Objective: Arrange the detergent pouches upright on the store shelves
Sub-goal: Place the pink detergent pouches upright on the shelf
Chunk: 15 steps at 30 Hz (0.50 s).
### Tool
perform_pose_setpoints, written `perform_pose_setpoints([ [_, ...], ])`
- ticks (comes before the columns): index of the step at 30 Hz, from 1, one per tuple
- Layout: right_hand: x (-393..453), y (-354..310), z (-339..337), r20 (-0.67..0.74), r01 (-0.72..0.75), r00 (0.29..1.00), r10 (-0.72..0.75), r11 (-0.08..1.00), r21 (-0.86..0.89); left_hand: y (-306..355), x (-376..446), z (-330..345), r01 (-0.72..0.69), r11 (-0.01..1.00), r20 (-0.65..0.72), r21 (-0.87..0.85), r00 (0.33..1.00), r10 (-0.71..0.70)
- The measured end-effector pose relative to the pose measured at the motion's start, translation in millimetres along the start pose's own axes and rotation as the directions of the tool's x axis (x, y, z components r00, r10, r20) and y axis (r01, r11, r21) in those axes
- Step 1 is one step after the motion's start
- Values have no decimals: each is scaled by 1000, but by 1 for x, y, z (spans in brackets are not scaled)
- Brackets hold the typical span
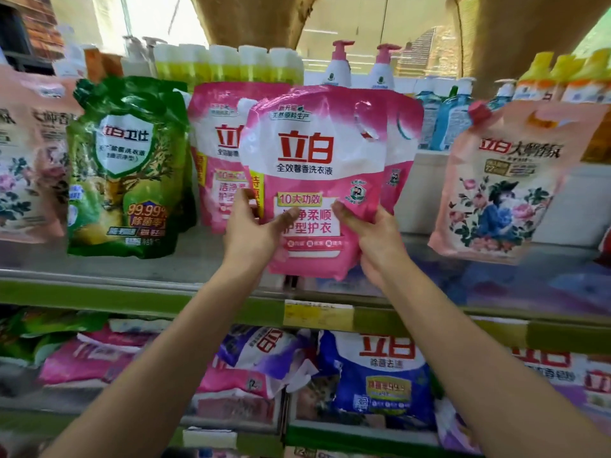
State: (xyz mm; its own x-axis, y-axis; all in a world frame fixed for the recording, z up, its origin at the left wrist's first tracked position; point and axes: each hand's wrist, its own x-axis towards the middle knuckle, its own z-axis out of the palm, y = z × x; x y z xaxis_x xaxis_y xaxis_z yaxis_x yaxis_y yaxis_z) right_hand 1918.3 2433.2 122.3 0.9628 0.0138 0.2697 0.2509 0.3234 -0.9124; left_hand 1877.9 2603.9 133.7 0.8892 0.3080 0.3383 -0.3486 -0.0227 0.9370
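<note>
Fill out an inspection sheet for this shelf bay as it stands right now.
Surface: grey metal shelf with green front edge, yellow price tag at its middle.
Job's things: front pink plastic detergent pouch, upright, held at its lower part; second pink pouch upright just behind-left; green plastic pouch upright at left; peach floral pouch tilted at right.
Clutter: blue and purple pouches lying flat on the lower shelf.
Grippers: left hand and right hand grip the front pouch.
Cables: nothing seen.
Surroundings: pump bottles on the shelf above.
</note>
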Motion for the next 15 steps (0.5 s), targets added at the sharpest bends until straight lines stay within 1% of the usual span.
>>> perform_pose_setpoints([
  [3, 8, -7, -33, 20, -10, 1000, 9, 999, 36, 4, -5, 32, 36, 999, 37, -36, 999, -35],
  [8, 19, -10, -66, 25, -20, 1000, 18, 997, 68, 9, -8, 66, 56, 998, 59, 9, 997, -56],
  [13, 27, -11, -77, 43, -39, 998, 39, 999, 6, 10, -9, 76, 95, 995, 28, 31, 995, -96],
  [15, 26, -10, -77, 60, -37, 997, 38, 999, -23, 10, -11, 76, 103, 993, 35, 54, 994, -105],
])
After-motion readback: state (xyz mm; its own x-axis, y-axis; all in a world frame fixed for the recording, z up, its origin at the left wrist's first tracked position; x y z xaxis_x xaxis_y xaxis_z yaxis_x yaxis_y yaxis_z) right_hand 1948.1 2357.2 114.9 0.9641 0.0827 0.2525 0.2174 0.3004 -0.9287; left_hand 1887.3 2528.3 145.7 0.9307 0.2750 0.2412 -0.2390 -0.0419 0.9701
